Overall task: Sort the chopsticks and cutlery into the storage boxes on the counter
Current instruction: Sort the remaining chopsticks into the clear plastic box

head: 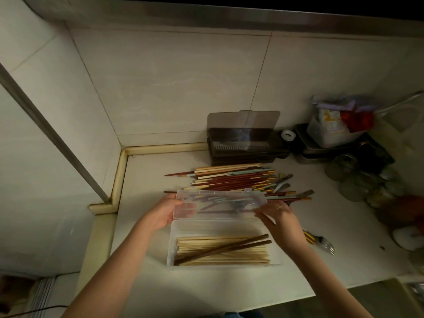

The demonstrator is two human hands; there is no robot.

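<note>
Clear plastic storage box (220,244) with pale and dark wooden chopsticks (220,251) sits nearest; its raised lid (220,204) is gripped at both ends by left hand (164,211) and right hand (281,216). View of the mixed chopstick-and-cutlery pile (238,180) is partly blocked by the lid. Dark open-lidded box (243,143) is set behind by the wall, forks (321,243) lie right.

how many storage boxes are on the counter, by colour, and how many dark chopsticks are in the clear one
Clear box, lid held by the left hand and right hand: 1
Dark box by the wall, lid up: 1
Total boxes: 2
Dark chopsticks in the clear box, lying on the pale ones: 2
</note>
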